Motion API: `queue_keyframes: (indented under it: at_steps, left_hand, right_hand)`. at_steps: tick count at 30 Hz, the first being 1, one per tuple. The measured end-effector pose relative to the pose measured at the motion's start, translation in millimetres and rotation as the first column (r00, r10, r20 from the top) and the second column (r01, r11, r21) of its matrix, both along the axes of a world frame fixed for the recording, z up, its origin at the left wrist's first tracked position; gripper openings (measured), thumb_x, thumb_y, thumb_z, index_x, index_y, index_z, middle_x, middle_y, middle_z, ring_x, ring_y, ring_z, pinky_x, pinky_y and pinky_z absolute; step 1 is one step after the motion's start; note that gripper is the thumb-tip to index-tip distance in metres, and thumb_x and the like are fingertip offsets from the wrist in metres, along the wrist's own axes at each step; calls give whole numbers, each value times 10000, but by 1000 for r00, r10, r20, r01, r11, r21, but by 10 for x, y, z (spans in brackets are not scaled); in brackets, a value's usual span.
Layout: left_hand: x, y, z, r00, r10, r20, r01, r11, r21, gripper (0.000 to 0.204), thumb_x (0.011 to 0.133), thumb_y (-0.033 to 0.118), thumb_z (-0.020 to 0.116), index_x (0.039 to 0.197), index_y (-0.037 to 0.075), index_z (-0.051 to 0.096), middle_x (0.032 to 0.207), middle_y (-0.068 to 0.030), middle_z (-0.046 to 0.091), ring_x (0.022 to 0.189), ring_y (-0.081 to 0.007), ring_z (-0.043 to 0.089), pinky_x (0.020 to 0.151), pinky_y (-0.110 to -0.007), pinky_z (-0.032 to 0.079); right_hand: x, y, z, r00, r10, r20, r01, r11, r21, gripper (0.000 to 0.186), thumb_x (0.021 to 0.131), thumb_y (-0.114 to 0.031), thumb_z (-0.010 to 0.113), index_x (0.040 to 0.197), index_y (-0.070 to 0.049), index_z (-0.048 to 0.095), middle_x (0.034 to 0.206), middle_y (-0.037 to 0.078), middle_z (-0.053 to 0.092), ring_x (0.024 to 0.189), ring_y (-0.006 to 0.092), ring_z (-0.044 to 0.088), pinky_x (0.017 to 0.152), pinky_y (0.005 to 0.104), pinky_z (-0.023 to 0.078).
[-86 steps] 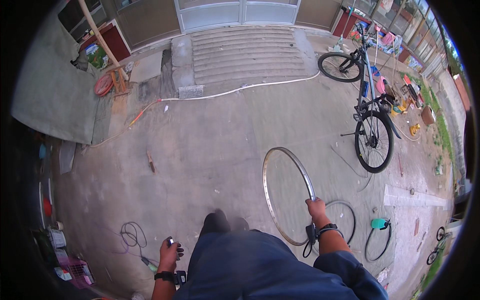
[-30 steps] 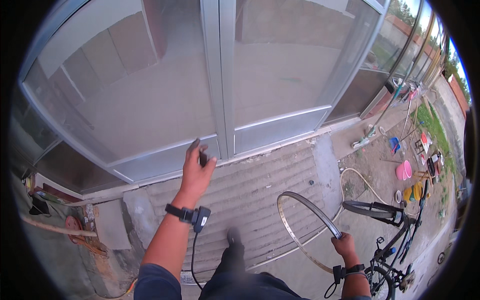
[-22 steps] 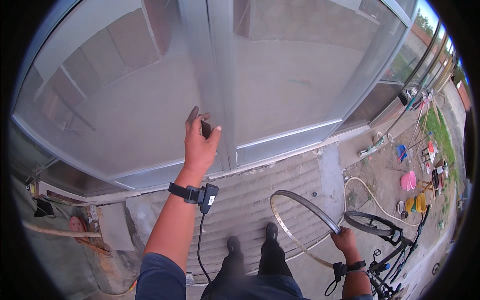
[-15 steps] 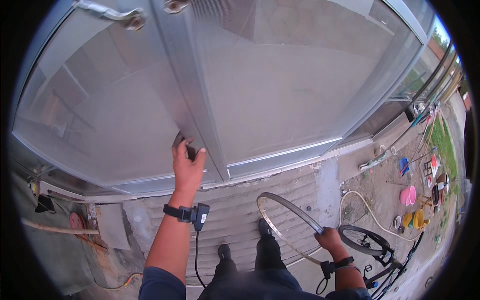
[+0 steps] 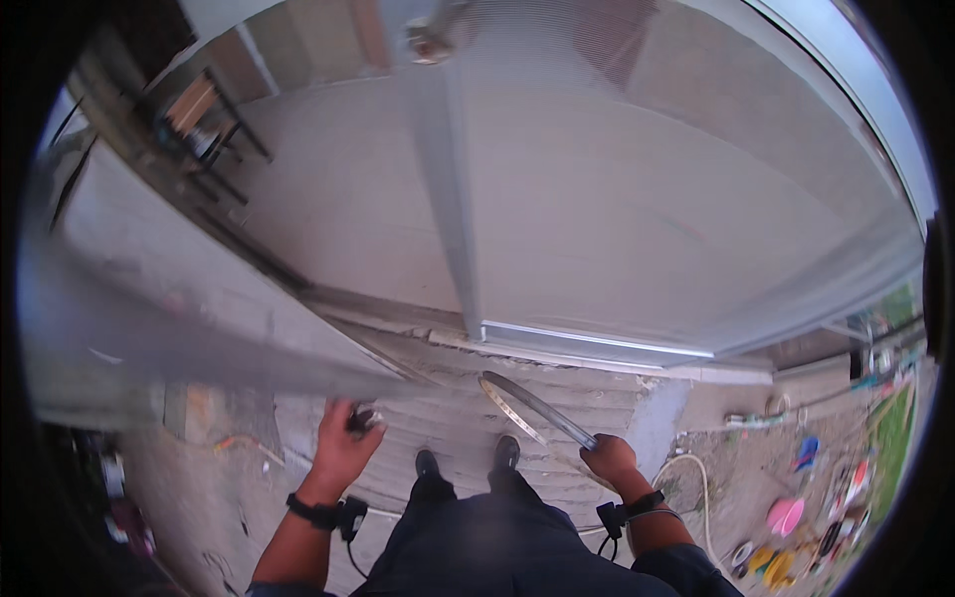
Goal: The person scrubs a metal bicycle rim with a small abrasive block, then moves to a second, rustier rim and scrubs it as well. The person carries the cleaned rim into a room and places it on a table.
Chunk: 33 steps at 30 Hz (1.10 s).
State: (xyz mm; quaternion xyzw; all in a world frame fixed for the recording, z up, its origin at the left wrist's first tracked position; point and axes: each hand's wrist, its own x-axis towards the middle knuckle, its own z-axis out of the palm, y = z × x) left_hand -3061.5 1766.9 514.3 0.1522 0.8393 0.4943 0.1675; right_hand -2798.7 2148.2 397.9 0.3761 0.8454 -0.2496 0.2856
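Observation:
A spokeless bicycle wheel rim [image 5: 545, 408] hangs from my right hand [image 5: 609, 456], whose fingers wrap round its edge. The rim is grey on the outside, with a pale inner band dotted with holes. On the left, a swung-out door leaf [image 5: 229, 338] is smeared by motion. My left hand [image 5: 343, 438] sits just below the leaf's lower edge, its fingers curled round something small and dark, too blurred to name. Whether this hand touches the leaf I cannot tell. Black straps with small boxes circle both wrists.
A fixed screened panel [image 5: 637, 219] stands ahead on the right. Through the doorway a wooden chair [image 5: 194, 109] shows at the far left. Ridged concrete [image 5: 398, 348] slopes underfoot. Off to the right lie a hose [image 5: 704, 497], a pink bucket [image 5: 785, 515] and yellow containers [image 5: 776, 567].
The left door leaf has swung open towards me and to the left. My left hand has come back and down. The rim, still in my right hand, has shifted slightly left.

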Motion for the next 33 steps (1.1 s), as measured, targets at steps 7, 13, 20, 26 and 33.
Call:
queue_keyframes:
  at_steps: [7,13,20,26,33]
  left_hand:
    - [1581,-1924,6,938,163,306,-61,946,-317,568,838,-6,785,1365,46,581,1241,-105,677,1029,-181,681,911,-337,564]
    - [1116,-1346,98,900,191,392,-54,941,-334,541,821,144,820,1306,28,611,1285,-173,660,1093,-317,693,950,-381,558]
    - [1125,-2634,-688,889,420,182,-283,816,-504,515,780,98,766,1255,-41,625,1216,-220,669,1141,-375,659,1005,-434,528]
    - [1650,-3440,-1257,869,491,64,-304,631,-713,439,821,197,689,1207,-10,665,1077,-207,715,946,-387,689,827,-509,561]
    - [-146,-3386,-1159,921,366,135,-186,715,-674,375,781,185,710,1089,-28,700,984,-202,715,1035,-389,668,954,-475,539]
  right_hand:
    - [-1008,-313,63,978,184,-98,-191,979,-68,384,856,-444,627,1026,-119,740,991,185,750,960,409,709,843,523,566]
    - [-2188,-734,100,943,222,-249,-250,964,-87,388,885,-447,614,993,-90,724,976,213,739,939,433,701,824,535,556]
    - [-3899,-1194,-138,880,158,-448,-198,979,-44,410,849,-423,704,965,-30,735,781,241,707,808,432,715,729,493,552]
    - [-5287,-1296,58,816,10,-578,-32,999,-29,402,881,-390,733,918,8,700,790,241,687,761,390,676,701,497,533]
    - [-6514,-1012,716,608,-354,-711,271,934,-233,292,881,-273,742,863,11,677,707,138,666,630,243,602,624,422,487]
